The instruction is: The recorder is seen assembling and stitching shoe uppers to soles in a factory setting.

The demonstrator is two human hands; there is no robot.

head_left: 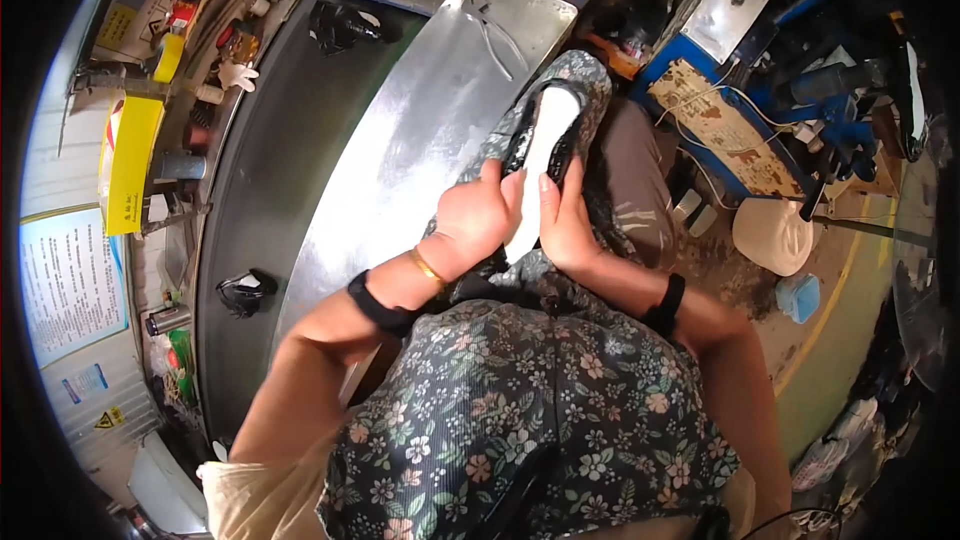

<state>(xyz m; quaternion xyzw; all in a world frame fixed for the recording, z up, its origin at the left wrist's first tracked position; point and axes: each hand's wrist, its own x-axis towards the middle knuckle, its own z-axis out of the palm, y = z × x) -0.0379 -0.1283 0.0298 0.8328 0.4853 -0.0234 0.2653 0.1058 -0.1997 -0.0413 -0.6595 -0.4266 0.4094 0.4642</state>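
A black shoe lies on my lap over a dark floral apron, its toe pointing away from me. Inside it runs a long white insole, with the near end extending toward my body between my hands. My left hand is closed at the left side of the insole, thumb and curled fingers against it near the shoe's opening. On the other side, my right hand presses its thumb along the insole edge, its fingers along the shoe's right side. The undersides of the shoe and of my fingers are hidden.
A shiny metal worktop adjoins my left side, with thin cord at its far end. Beyond it, a dark conveyor belt carries black shoes. A blue machine stands at the right, near a beige stool.
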